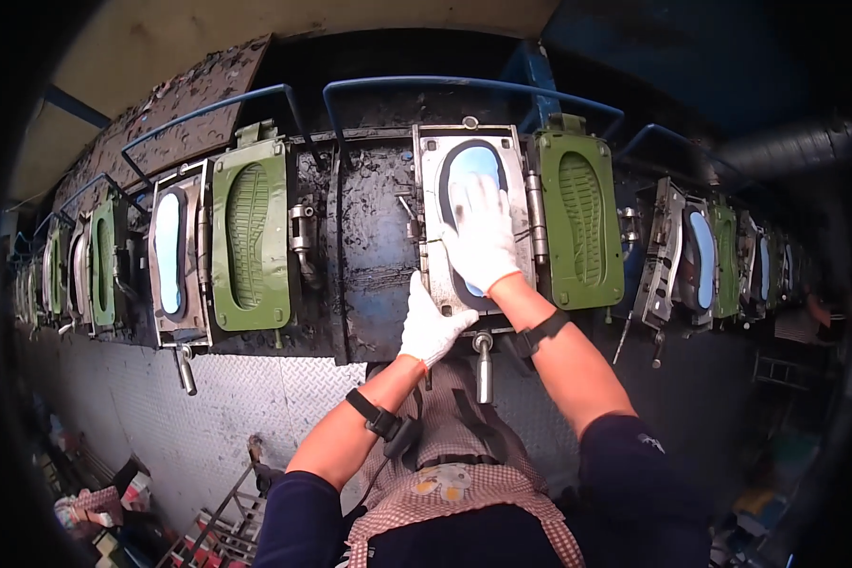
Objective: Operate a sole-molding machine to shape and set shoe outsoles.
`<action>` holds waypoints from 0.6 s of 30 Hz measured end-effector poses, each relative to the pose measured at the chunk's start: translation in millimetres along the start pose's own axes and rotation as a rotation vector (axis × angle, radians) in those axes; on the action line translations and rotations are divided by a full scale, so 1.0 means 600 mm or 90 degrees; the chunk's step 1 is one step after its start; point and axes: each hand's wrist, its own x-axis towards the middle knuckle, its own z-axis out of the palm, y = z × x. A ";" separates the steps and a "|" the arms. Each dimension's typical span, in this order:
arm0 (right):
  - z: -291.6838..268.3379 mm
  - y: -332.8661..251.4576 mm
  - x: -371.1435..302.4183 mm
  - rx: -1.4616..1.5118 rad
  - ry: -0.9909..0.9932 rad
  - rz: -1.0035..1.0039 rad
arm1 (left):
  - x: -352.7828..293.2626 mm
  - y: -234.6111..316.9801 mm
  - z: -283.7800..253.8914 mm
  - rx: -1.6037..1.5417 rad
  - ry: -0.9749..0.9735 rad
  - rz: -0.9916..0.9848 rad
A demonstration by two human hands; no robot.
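Note:
My right hand (481, 227), in a white glove, lies with its fingers stretched out on a light blue foot-shaped piece (481, 163). A black border surrounds this piece inside the metal mould frame (431, 189); my palm hides its middle. At the frame's lower left corner, my left hand (431, 327), also gloved in white, rests with its thumb apart from the fingers and nothing visible in it. Hinged to the frame's right side is an open green mould half (579, 218) with a sole-shaped, treaded hollow. A metal handle (484, 369) sticks out from the frame's near edge.
More moulds line the bench on both sides, including a green mould half (249, 232) and a blue foot-shaped piece (168, 251) to the left. Blue rails (464, 81) arch behind them. Metal tread-plate flooring (237, 388) lies below; another blue piece (701, 256) sits at right.

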 end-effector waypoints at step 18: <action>-0.048 0.066 -0.148 0.459 0.036 -0.031 | 0.063 0.046 -0.022 0.192 0.105 0.594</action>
